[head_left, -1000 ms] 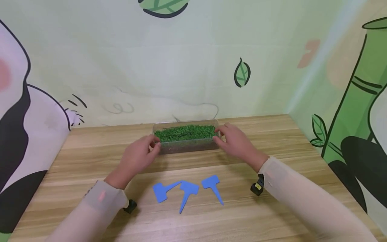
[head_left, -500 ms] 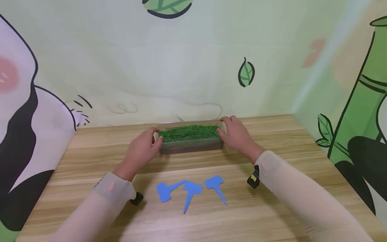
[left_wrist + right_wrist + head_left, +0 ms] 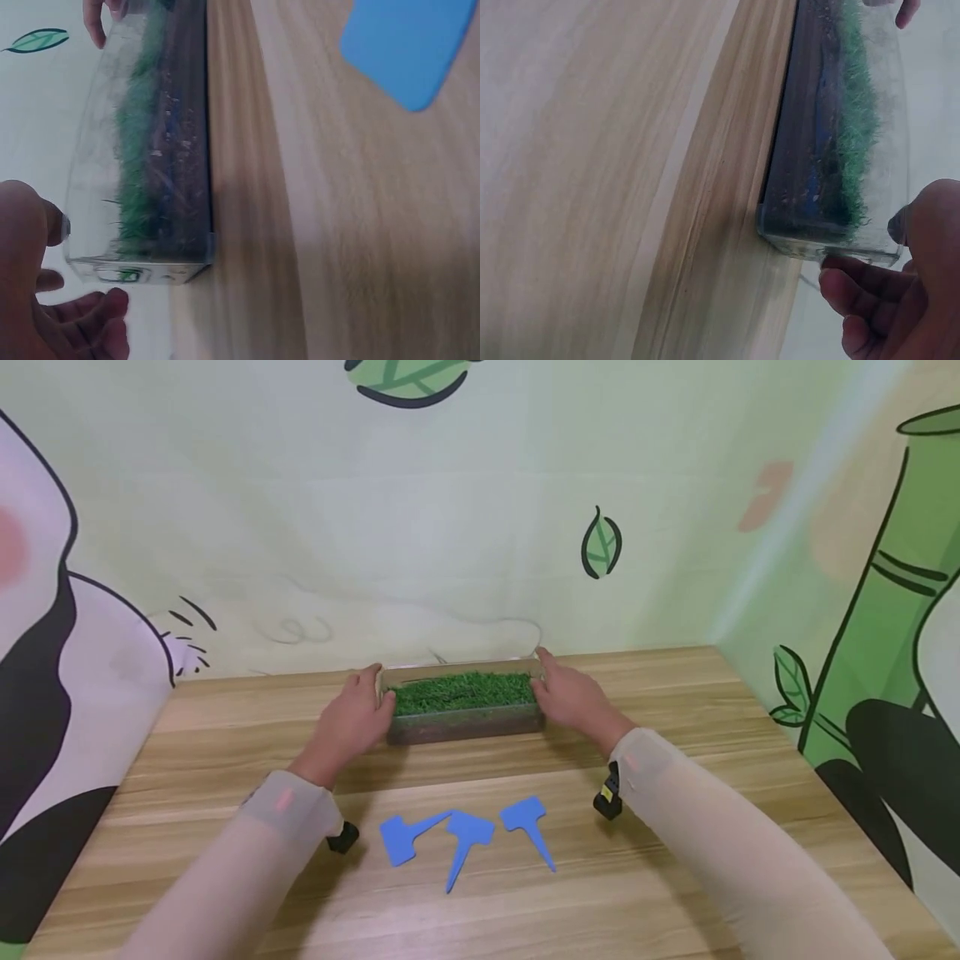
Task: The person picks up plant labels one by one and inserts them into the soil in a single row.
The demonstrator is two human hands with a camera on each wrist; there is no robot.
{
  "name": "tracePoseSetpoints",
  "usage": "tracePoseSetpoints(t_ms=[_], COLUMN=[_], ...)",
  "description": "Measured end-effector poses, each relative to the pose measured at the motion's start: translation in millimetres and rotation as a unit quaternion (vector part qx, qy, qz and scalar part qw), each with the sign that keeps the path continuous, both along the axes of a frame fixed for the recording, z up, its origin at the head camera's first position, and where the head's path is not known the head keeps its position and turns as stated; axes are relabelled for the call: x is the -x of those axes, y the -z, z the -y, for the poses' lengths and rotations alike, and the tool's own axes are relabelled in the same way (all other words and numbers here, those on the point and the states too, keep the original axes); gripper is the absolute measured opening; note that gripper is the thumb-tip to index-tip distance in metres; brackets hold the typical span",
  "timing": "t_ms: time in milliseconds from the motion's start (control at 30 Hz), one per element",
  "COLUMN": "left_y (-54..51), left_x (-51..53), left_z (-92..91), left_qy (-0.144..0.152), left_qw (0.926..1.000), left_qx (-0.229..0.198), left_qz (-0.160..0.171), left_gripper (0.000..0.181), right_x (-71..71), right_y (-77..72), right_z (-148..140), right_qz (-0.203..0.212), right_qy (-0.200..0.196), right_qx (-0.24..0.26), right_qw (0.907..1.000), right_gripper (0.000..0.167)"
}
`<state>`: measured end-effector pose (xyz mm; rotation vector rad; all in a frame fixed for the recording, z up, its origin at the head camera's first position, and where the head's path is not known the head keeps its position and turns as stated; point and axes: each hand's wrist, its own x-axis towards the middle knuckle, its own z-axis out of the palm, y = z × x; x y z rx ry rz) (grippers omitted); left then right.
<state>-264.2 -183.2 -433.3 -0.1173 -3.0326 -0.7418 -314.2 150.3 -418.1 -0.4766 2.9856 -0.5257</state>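
A long clear plastic planter box [image 3: 465, 725], with green grass [image 3: 465, 692] above dark soil, stands on the table near the wall. At its left end my left hand [image 3: 351, 718] grips the end wall, the thumb toward the front and the fingers farther back. My right hand [image 3: 573, 693] grips the opposite end in the same way. In the left wrist view, the left thumb is by the rim and the fingers curl beside the end wall. Three blue T-shaped plant labels lie nearer me: left [image 3: 400, 845], middle [image 3: 468, 833] and right [image 3: 527, 815].
The wood-grain table [image 3: 247, 718] carries the box and the labels. Behind it rises a pale green printed wall [image 3: 480, 527] with leaf and panda drawings. A small black wrist camera is strapped at each cuff.
Both hands have moved in from a loose position at the box's ends, and their fingers now close around the end walls. The box and the labels look essentially unmoved on the table.
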Motion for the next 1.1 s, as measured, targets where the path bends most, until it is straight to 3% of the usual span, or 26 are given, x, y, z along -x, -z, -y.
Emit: tracePoseSetpoints(t_ms=[200,400,700,1100], left_y=[11.4,11.2,8.6,8.9], left_x=[6.7,5.9,7.4,-5.5], left_z=[-0.3,-1.9,-5.8,-6.2], left_qy=[0.018,0.028,0.036,0.039], left_qw=[0.9976,0.9956,0.9949,0.9945], left_qx=[-0.030,-0.027,-0.031,-0.038], left_qz=[0.060,0.085,0.089,0.090], left_gripper=[0.066,0.067,0.068,0.067], right_x=[0.4,1.8,2.4,-14.6], right_y=[3.9,5.7,6.4,4.0], right_z=[1,4,1,-1], right_qz=[0.025,0.065,0.062,0.067], right_qy=[-0.010,-0.003,-0.014,-0.015], right_qx=[-0.053,-0.071,-0.050,-0.030], right_qw=[0.9982,0.9953,0.9967,0.9972], right_gripper=[0.061,0.062,0.064,0.065])
